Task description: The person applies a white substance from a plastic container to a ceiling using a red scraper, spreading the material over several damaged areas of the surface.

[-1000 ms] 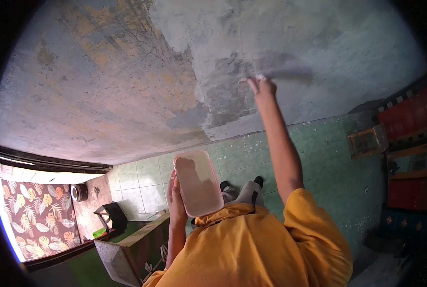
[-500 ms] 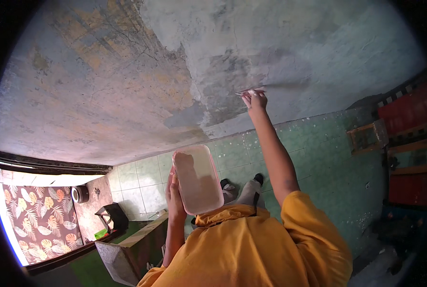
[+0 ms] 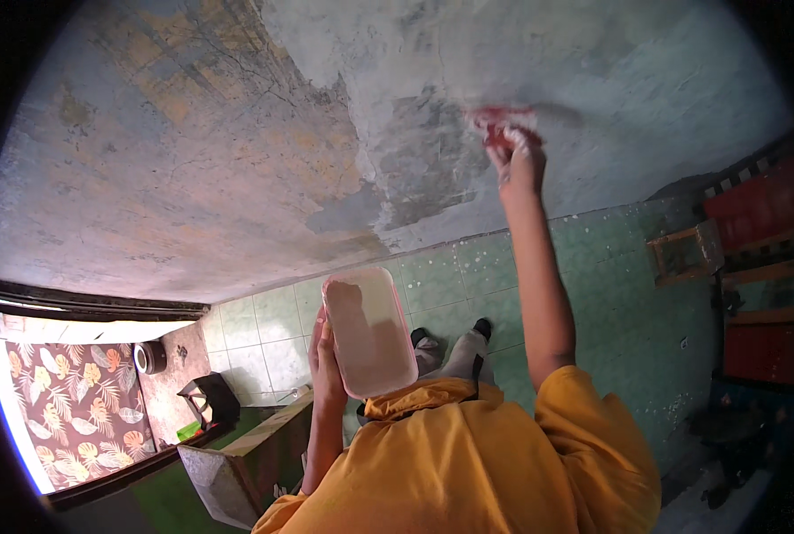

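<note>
My left hand (image 3: 324,356) is closed round the left side of a pale pink rectangular tub (image 3: 370,329) holding a smooth beige-grey substance, held in front of my body. My right hand (image 3: 519,165), arm stretched up and forward, grips a red flat tool (image 3: 503,120) with whitish smears on it, blurred by motion, at the patchy plastered wall (image 3: 192,160). A darker grey patch (image 3: 419,187) shows on the wall just left of that hand.
Green tiled floor (image 3: 610,303) runs along the wall's foot. A wooden frame (image 3: 681,254) and red furniture (image 3: 757,205) stand at the right. At lower left are a panel structure (image 3: 237,472), a black bag (image 3: 210,400), a round container (image 3: 150,357) and leaf-patterned cloth (image 3: 72,409).
My right hand dipped slightly down and left, then rose up and rightward along the wall; the red tool now shows broadside. My left hand and the tub have stayed nearly still.
</note>
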`<state>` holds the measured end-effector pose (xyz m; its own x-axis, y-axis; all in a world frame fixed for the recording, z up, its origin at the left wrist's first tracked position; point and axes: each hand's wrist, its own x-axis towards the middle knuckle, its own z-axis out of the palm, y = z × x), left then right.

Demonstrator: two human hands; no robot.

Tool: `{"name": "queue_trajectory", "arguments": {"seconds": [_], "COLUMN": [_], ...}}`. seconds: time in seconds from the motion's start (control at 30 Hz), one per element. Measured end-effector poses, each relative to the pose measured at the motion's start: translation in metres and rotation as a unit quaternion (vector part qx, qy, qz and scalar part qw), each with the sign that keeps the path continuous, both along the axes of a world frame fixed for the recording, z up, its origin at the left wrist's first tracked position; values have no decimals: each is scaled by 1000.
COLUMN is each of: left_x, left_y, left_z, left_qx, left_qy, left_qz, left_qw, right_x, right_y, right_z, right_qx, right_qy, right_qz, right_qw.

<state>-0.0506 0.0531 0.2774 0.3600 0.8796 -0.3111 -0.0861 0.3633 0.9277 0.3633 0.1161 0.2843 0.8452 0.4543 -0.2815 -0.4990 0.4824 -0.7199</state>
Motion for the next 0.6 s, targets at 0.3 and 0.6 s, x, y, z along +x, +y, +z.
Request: {"name": "queue_trajectory", "arguments": {"seconds": [0.3, 0.6], "left_x": [-1, -8], "left_y": [-4, -6], "left_z": [3, 1], "left_qx": [13, -6], "left_qy": [23, 4], "left_qz": [13, 19], "left_qw": [1000, 1000], "right_x": [-26, -23], "right_y": [60, 0], "right_z": [-86, 70], "right_qx": [-99, 84], "right_qy": [70, -77], "right_qz": [51, 42], "right_qw": [991, 993]}}
